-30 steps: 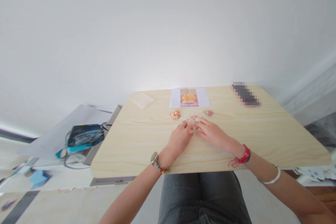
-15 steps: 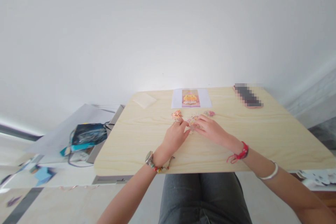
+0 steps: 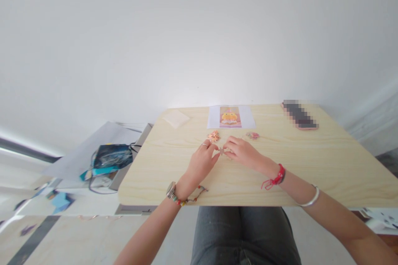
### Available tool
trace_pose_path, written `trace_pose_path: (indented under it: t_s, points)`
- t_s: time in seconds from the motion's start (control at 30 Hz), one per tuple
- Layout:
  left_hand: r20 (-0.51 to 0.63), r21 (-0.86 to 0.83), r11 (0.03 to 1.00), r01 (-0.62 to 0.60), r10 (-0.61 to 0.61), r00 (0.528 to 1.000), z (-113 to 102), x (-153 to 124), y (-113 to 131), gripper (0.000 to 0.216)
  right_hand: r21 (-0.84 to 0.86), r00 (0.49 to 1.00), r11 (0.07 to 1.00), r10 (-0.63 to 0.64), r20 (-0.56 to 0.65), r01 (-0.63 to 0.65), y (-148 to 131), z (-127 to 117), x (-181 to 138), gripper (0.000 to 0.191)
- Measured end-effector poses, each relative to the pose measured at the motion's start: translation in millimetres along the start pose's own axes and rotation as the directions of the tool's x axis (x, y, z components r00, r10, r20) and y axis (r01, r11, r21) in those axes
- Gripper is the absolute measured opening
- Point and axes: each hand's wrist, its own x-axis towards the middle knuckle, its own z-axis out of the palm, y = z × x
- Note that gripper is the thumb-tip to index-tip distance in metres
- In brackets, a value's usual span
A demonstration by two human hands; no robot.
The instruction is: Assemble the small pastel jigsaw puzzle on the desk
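Note:
A small pale jigsaw piece point(image 3: 221, 151) is pinched between the fingertips of both hands, just over the table. My left hand point(image 3: 201, 163) closes thumb and index finger at its left edge. From the other side, my right hand point(image 3: 244, 153) grips it with bent fingers. An orange pile of jigsaw pieces point(image 3: 213, 136) lies just beyond the left fingertips. Past the right knuckles is a pinkish pile of pieces point(image 3: 253, 135). A few pale bits show under my right fingers; my right hand covers most of that spot.
A white sheet with a printed yellow character point(image 3: 230, 116) lies at the table's back. To its left is a translucent flat packet point(image 3: 176, 119); to the right, a phone point(image 3: 300, 115) with a blurred screen. Left of the wooden table point(image 3: 149, 174) sits a dark bag point(image 3: 113, 156).
The view has shifted slightly, moving the table contents rightward. My hands have moved a little left relative to the piles, and the piece between them shows more plainly. The middle pile is now mostly covered.

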Motion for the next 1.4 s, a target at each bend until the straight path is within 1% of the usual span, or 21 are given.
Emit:
trace_pose_path:
  t_s: [0.07,0.13,0.33,0.43,0.57,0.67,0.77,0.83,0.9,0.97,1.03,1.1,1.13,1.2,1.3,1.4]
  points:
    - [0.006,-0.006,0.999,-0.035,0.035,0.999,1,6,5,0.014,0.011,1.000,1.000,0.001,-0.010,-0.001,5,-3,-5,0.010]
    - [0.020,0.001,0.996,-0.084,0.084,0.996,3,20,14,0.014,0.001,0.999,1.000,0.023,-0.033,-0.023,17,-9,-12,0.011]
    - [0.088,0.064,0.977,-0.205,0.199,0.976,19,81,56,0.018,-0.058,0.984,0.986,0.149,-0.093,-0.154,71,-36,-37,0.013]
    - [0.116,0.072,0.971,-0.227,0.218,0.969,29,104,71,0.020,-0.089,0.978,0.977,0.183,-0.099,-0.192,95,-44,-42,0.014]
    - [0.119,0.077,0.972,-0.221,0.211,0.970,39,123,73,0.021,-0.119,0.972,0.966,0.224,-0.067,-0.231,113,-45,-34,0.014]
    - [0.124,0.087,0.974,-0.207,0.196,0.973,46,131,67,0.022,-0.144,0.969,0.958,0.247,-0.017,-0.247,117,-45,-23,0.015]
    - [0.141,0.088,0.975,-0.202,0.189,0.972,53,134,62,0.022,-0.154,0.969,0.962,0.238,0.063,-0.227,118,-45,-16,0.016]
    - [0.155,0.082,0.976,-0.204,0.189,0.970,55,134,61,0.022,-0.156,0.965,0.966,0.228,0.126,-0.207,118,-45,-13,0.017]
    - [0.164,0.073,0.975,-0.209,0.195,0.967,52,132,59,0.023,-0.162,0.962,0.968,0.219,0.160,-0.194,119,-48,-13,0.019]
    - [0.163,0.062,0.974,-0.216,0.203,0.966,44,127,56,0.023,-0.172,0.964,0.966,0.219,0.152,-0.192,117,-53,-13,0.021]
    - [0.149,0.053,0.975,-0.217,0.208,0.967,30,117,51,0.023,-0.179,0.968,0.963,0.224,0.115,-0.202,112,-59,-16,0.022]
    - [0.134,0.042,0.977,-0.208,0.201,0.970,16,102,43,0.022,-0.159,0.973,0.964,0.224,0.064,-0.211,101,-63,-20,0.022]
    - [0.109,0.018,0.983,-0.185,0.182,0.977,9,92,38,0.022,-0.138,0.975,0.967,0.220,0.040,-0.212,93,-63,-22,0.022]
    - [0.121,0.007,0.990,-0.140,0.139,0.983,-1,71,29,0.022,-0.075,0.979,0.976,0.204,0.005,-0.203,75,-60,-28,0.022]
    - [0.126,-0.011,0.995,-0.097,0.097,0.987,-5,39,18,0.021,-0.029,0.989,0.990,0.136,0.052,-0.135,49,-45,-38,0.018]
    - [0.182,-0.005,1.000,-0.027,0.027,0.983,-1,17,15,0.024,-0.060,0.987,0.987,0.151,0.064,-0.147,36,-29,-47,0.013]
